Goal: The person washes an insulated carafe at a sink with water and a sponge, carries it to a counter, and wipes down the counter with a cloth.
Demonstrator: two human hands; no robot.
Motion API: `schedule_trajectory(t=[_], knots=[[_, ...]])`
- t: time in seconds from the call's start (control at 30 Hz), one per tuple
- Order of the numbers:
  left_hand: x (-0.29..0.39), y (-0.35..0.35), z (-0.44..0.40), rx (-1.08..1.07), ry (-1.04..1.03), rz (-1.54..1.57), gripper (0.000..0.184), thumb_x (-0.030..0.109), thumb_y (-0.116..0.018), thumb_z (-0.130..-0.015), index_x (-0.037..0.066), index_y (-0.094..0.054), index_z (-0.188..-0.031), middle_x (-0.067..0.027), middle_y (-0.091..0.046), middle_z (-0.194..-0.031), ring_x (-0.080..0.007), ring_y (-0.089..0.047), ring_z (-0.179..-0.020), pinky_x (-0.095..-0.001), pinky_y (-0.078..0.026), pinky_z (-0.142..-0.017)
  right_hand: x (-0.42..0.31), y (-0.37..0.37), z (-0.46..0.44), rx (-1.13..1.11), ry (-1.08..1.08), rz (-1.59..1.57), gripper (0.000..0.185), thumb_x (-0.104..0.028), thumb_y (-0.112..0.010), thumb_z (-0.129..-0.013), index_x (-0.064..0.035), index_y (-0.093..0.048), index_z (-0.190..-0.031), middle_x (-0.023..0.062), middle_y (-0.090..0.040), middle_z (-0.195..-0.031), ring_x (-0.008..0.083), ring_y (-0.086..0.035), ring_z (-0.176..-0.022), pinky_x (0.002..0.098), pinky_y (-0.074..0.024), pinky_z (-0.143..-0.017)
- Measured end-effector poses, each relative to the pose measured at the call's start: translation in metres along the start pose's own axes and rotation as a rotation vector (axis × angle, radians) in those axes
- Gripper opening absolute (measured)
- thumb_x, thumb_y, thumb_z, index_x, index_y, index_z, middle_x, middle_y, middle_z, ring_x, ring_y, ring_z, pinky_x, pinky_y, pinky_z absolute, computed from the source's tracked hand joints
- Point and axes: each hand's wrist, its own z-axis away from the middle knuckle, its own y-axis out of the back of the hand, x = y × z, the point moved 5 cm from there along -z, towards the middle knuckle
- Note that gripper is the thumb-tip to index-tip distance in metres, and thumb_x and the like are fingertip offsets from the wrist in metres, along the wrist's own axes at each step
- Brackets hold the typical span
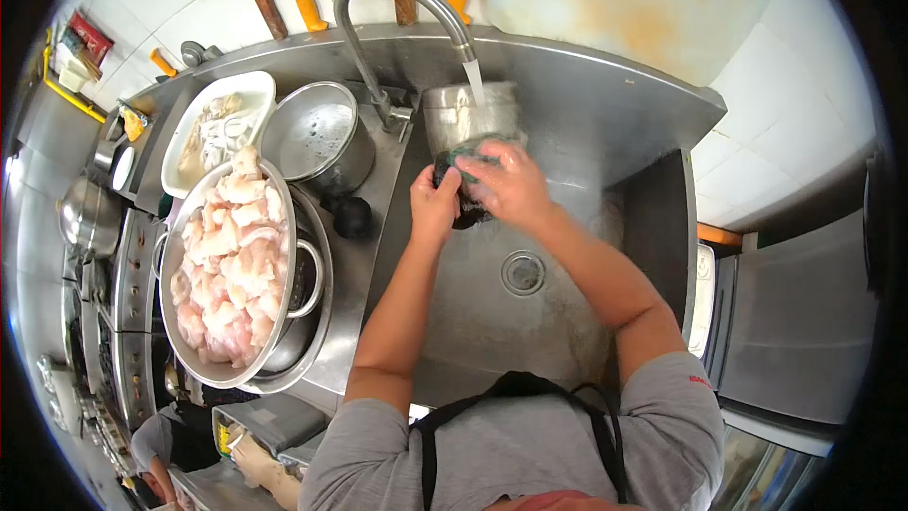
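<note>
By the left grip (433,208), a dark, wet object (469,216) was grasped low in the sink (567,312), its shape partly hidden by the hands; the thumb was laid along its upper side. Over the same object the right grip (511,185) was placed with its fingers bent and partly spread, a greenish pad (465,153) being blurred beneath them; whether this was grasped or only pressed could not be told. Both forearms were extended forward, the left kept nearly straight, the right bent at the elbow and slanted inward until the hands were brought together. Just beyond them, a steel pot (449,123) was struck by water (475,83) from the curved tap (462,38). Raw, pale meat (232,270) was heaped in a two-handled bowl (203,369) at the left, on the steel table (355,255). On the grey right sleeve (667,397), small red lettering (700,380) was borne, too small to be read.
</note>
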Motion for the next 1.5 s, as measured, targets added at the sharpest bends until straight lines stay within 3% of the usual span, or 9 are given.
schedule_trajectory(t=[0.3,0.5,0.53,0.67,0.8,0.9,1.03,1.13,1.5], knots=[[-0.021,-0.033,0.0,-0.133,0.233,0.284,0.03,0.027,-0.033,-0.091,0.002,-0.046,-0.099,-0.0106,-0.057,-0.085,-0.0185,-0.057,-0.075,-0.031,-0.048,-0.068,0.037,-0.021,-0.033,-0.229,-0.511,-0.321,0.023,-0.026,-0.053,-0.079,-0.0112,-0.059,-0.096,0.0119,-0.056,-0.098,0.0327,-0.054,-0.087,0.0396,-0.0436,-0.076],[-0.018,-0.033,-0.004,0.101,0.421,0.706,0.061,0.05,-0.027,-0.087,-0.001,-0.036,-0.118,-0.0153,-0.044,-0.116,-0.0266,-0.041,-0.111,-0.0398,-0.033,-0.094,-0.006,-0.002,-0.006,-0.297,-0.099,-0.268,0.026,-0.002,-0.057,-0.066,-0.0137,-0.063,-0.089,0.0047,-0.053,-0.104,0.0259,-0.05,-0.099,0.0343,-0.0423,-0.081],[-0.017,-0.033,-0.012,-0.27,0.314,0.807,0.067,0.055,-0.029,-0.084,-0.001,-0.033,-0.122,-0.0176,-0.046,-0.113,-0.0303,-0.042,-0.109,-0.0416,-0.034,-0.093,-0.017,0.004,0.001,-0.223,-0.008,-0.27,0.023,-0.001,-0.056,-0.067,-0.0156,-0.064,-0.083,0.0012,-0.052,-0.105,0.0267,-0.049,-0.096,0.0368,-0.0425,-0.08],[-0.031,-0.038,-0.022,-0.243,0.381,0.768,0.047,0.043,-0.03,-0.089,0.004,-0.039,-0.112,-0.0151,-0.053,-0.096,-0.0264,-0.053,-0.091,-0.0387,-0.044,-0.078,0.016,-0.012,0.029,-0.234,-0.135,-0.486,0.023,0.006,-0.051,-0.068,-0.0087,-0.062,-0.081,0.0062,-0.054,-0.099,0.0243,-0.052,-0.091,0.0358,-0.0438,-0.079],[-0.066,-0.031,-0.038,-0.297,0.453,0.239,0.022,0.02,-0.044,-0.086,0.004,-0.042,-0.101,-0.0074,-0.055,-0.069,-0.0177,-0.055,-0.055,-0.0282,-0.043,-0.046,0.045,-0.007,0.004,-0.231,-0.759,-1.23,0.023,0.0,-0.048,-0.078,-0.0046,-0.055,-0.099,0.0087,-0.054,-0.097,0.0186,-0.055,-0.085,0.0343,-0.046,-0.074],[-0.083,-0.027,-0.043,-0.357,0.463,-0.375,0.024,0.02,-0.049,-0.083,0.001,-0.046,-0.097,-0.0097,-0.055,-0.07,-0.0168,-0.055,-0.056,-0.0287,-0.044,-0.047,0.045,-0.011,-0.02,-0.149,-0.907,-1.498,0.027,-0.008,-0.046,-0.083,-0.0039,-0.049,-0.11,0.0103,-0.054,-0.099,0.018,-0.056,-0.081,0.0354,-0.0473,-0.07],[-0.1,-0.026,-0.046,-0.4,-0.062,-1.313,0.031,0.021,-0.056,-0.074,0.003,-0.054,-0.098,-0.0149,-0.06,-0.088,-0.0272,-0.06,-0.076,-0.0365,-0.047,-0.064,0.051,-0.057,-0.017,-0.043,-0.974,-1.895,0.049,-0.035,-0.05,-0.079,-0.006,-0.043,-0.118,0.0135,-0.053,-0.108,0.0291,-0.055,-0.089,0.0395,-0.0452,-0.07],[-0.115,-0.05,-0.025,-0.775,0.084,-1.578,0.029,0.021,-0.055,-0.072,0.006,-0.058,-0.097,-0.0129,-0.06,-0.094,-0.03,-0.058,-0.087,-0.0404,-0.045,-0.073,0.039,-0.068,-0.005,-0.174,-1.023,-2.227,0.06,-0.052,-0.042,-0.076,-0.0118,-0.042,-0.12,0.013,-0.053,-0.109,0.0344,-0.055,-0.085,0.0384,-0.0453,-0.063],[-0.216,-0.054,0.057,-1.296,-0.572,-1.989,0.019,0.023,-0.052,-0.074,0.01,-0.067,-0.072,-0.0102,-0.062,-0.082,-0.0242,-0.051,-0.093,-0.0399,-0.031,-0.085,0.045,-0.079,0.008,-0.287,-0.976,-1.773,0.052,-0.019,-0.058,-0.075,-0.0092,-0.041,-0.123,0.009,-0.054,-0.104,0.0206,-0.054,-0.09,0.0318,-0.0442,-0.074]])
